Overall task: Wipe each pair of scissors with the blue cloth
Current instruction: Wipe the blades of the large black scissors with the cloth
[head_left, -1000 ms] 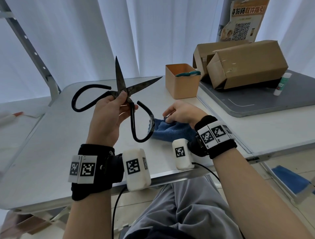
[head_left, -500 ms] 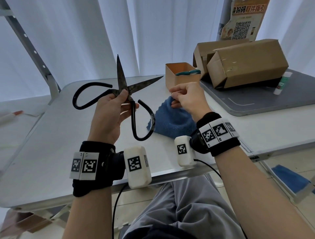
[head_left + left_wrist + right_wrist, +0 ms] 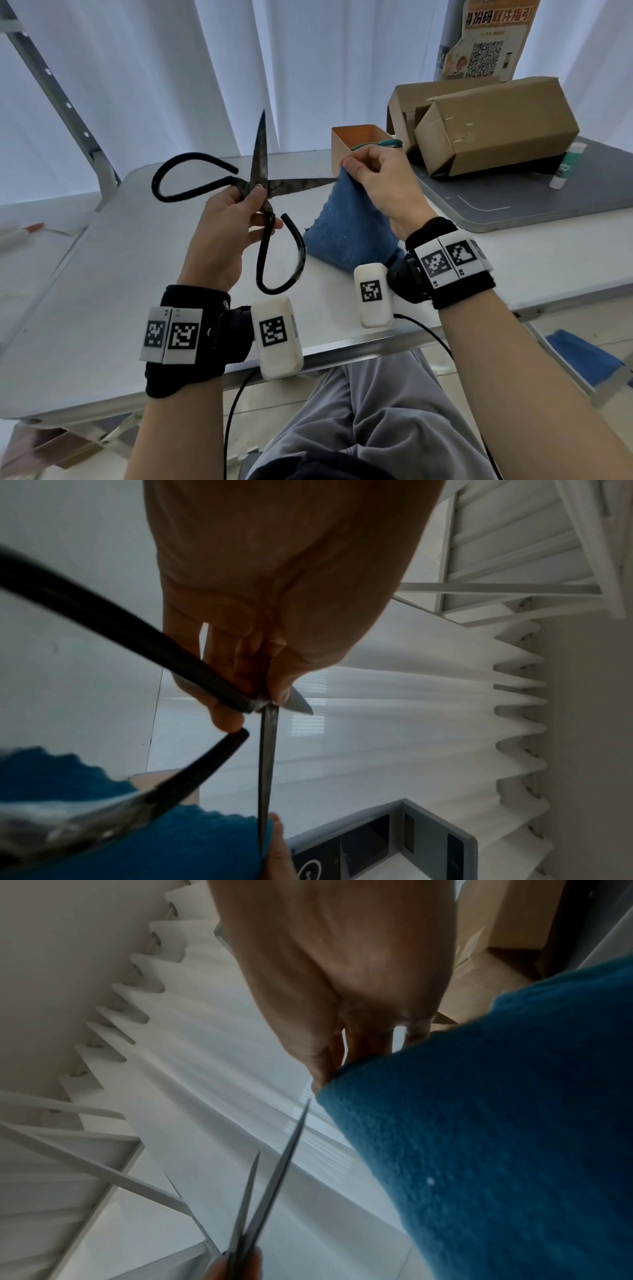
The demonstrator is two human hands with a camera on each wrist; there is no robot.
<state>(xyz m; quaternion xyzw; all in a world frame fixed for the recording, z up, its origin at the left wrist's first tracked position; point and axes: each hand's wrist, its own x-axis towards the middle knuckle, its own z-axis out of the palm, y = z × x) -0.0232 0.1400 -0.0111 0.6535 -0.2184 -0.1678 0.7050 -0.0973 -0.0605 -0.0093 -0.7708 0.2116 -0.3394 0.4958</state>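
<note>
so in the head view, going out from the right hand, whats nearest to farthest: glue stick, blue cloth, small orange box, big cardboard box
1. blue cloth: pinched in the right hand, hanging below it.
2. small orange box: just behind the hand, on the table.
3. big cardboard box: farther back, to the right.
4. glue stick: far right, beyond the cardboard box's end.

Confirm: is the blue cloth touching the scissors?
Cannot tell: in the head view one blade of the scissors reaches the blue cloth, possibly only overlapping it.
</note>
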